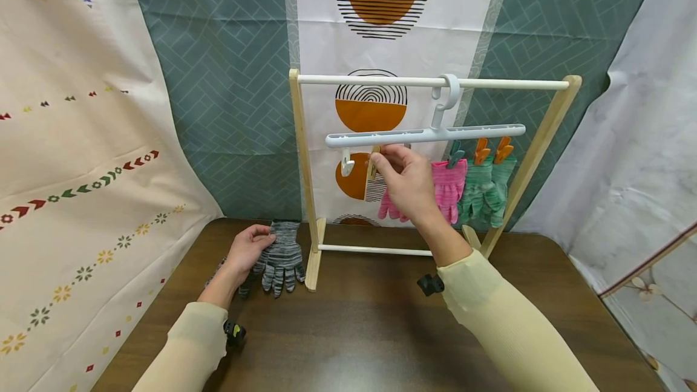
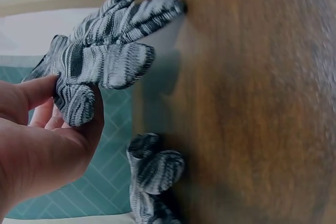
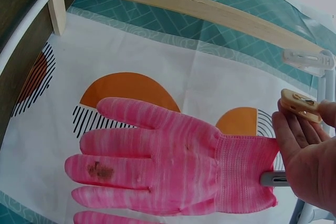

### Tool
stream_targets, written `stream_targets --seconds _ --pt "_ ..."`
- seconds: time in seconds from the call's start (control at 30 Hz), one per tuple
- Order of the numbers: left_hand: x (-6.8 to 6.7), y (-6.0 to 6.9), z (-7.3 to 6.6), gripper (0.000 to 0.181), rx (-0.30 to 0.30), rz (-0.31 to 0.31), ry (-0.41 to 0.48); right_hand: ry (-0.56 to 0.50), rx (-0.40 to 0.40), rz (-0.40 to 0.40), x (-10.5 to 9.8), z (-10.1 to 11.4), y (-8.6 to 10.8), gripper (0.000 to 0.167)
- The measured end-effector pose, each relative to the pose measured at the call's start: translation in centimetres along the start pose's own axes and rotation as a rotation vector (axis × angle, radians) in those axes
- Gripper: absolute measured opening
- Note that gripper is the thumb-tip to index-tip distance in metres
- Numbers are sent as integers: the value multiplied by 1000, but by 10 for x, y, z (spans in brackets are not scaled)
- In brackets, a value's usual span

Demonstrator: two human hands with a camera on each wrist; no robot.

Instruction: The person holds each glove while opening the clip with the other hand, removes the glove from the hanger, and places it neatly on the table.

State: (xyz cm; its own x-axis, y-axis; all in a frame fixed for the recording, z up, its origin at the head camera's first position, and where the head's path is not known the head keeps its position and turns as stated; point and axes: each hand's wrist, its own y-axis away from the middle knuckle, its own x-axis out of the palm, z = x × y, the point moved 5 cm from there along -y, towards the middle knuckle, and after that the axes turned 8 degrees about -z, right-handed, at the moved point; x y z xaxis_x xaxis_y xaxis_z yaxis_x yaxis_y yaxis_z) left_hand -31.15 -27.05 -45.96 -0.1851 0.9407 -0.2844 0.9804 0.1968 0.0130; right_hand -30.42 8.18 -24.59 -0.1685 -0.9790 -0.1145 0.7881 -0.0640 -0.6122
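Observation:
My left hand [image 1: 247, 253] pinches a grey-and-black knit glove [image 1: 282, 259] between thumb and fingers, its glove fingers hanging down just above the brown table. A second grey glove [image 2: 152, 177] is partly in sight in the left wrist view. Up at the pale blue hanger [image 1: 425, 135], my right hand [image 1: 411, 189] holds a yellowish clothespin [image 3: 300, 104] between thumb and fingers. Beside it a white clip [image 1: 346, 162] hangs from the bar's left end. A pink glove [image 3: 184, 156] hangs by a grey clip [image 3: 274, 178] close to the right hand, which partly hides the pink gloves in the head view.
The hanger hooks over the white rod [image 1: 370, 81] of a wooden rack [image 1: 305, 162]. Green gloves [image 1: 479, 195] hang at right under orange clothespins [image 1: 481, 151]; a teal clothespin [image 1: 456, 153] holds pink. The table [image 1: 348, 331] extends in front; patterned cloth [image 1: 218, 77] stands behind.

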Motion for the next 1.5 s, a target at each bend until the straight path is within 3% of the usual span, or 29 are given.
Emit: stream_targets --seconds 0.17,0.5,0.87,1.5 --pt "2 -8 6 38 5 -16 -35 -4 2 -4 -1 0 -1 26" --pt "6 -18 10 35 27 -20 -21 12 -4 0 -2 1 -2 29" --pt "8 -19 14 36 5 -40 -38 5 -11 0 -1 1 -2 32" --pt "12 -19 19 38 23 -58 -61 -36 -54 -9 -4 0 3 36"
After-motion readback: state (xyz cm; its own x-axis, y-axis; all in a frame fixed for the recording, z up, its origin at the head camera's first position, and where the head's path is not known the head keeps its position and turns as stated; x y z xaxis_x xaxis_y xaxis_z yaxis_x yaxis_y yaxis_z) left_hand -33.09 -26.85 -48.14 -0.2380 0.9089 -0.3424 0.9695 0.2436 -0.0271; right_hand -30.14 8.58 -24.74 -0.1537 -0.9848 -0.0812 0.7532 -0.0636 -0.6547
